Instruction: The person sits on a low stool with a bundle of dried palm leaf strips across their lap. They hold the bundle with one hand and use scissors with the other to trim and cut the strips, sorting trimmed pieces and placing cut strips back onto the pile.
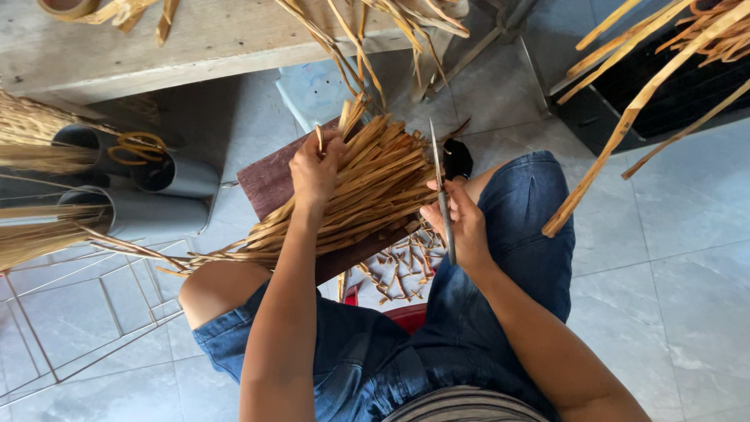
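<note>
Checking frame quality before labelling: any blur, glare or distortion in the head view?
Head view: soft even daylight, faint shadows, no harsh glare on the grey tile floor; left hand on the bundle of dried strips and right hand with the scissors are sharp; wide-angle stretch at the edges, where the wooden bench bows slightly.

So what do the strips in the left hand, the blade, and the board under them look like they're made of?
The bundle of strips looks like dried plant fibre: tan, matte, flat, split ends. The blade in the right hand seems metal, grey and thin. The board appears to be wood, dark reddish-brown, dull finish. The left hand grips the bundle.
</note>
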The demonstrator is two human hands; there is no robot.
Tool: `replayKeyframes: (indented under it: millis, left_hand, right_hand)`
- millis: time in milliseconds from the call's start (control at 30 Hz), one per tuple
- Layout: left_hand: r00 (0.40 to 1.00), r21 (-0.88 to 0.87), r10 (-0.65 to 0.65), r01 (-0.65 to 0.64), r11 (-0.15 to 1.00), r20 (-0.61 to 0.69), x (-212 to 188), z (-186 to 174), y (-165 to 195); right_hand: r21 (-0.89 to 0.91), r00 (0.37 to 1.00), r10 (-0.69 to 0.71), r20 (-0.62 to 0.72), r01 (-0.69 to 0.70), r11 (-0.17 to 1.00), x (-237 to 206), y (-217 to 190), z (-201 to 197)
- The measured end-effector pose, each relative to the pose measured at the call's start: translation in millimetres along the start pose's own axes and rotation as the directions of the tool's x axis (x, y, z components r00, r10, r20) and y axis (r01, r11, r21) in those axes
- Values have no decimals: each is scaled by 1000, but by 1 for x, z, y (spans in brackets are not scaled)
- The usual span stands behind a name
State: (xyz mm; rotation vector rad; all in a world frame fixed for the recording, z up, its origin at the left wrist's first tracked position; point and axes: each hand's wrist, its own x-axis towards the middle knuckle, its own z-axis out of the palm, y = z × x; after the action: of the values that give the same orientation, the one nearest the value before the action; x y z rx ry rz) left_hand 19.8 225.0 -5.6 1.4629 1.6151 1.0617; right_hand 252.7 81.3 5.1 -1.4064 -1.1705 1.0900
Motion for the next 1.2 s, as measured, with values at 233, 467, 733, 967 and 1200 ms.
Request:
replayKeyframes:
  millis: [233, 467, 733, 967, 1200]
  left_hand:
    - [950, -578, 110, 84, 812, 292, -43, -2, 30]
    - [860, -349, 67, 133, 928, 506, -66, -8, 51]
    - [787, -489, 233, 99, 867, 572, -77, 3, 56]
    - [846, -434, 247, -20, 900, 472, -74, 5, 60]
    - [902, -407, 294, -151, 901, 316, -72, -3, 62]
  right_hand:
    - [-265, 976, -218, 24, 217, 940, -4, -14, 7]
    - [-315, 955, -292, 48, 292, 903, -3, -28, 12]
    - [-276, 970, -241, 42, 243, 930, -4, -30, 10]
    - [-235, 952, -306, 2, 298, 925, -3, -24, 8]
    - [-216, 959, -284, 26, 283, 935, -3, -20, 5]
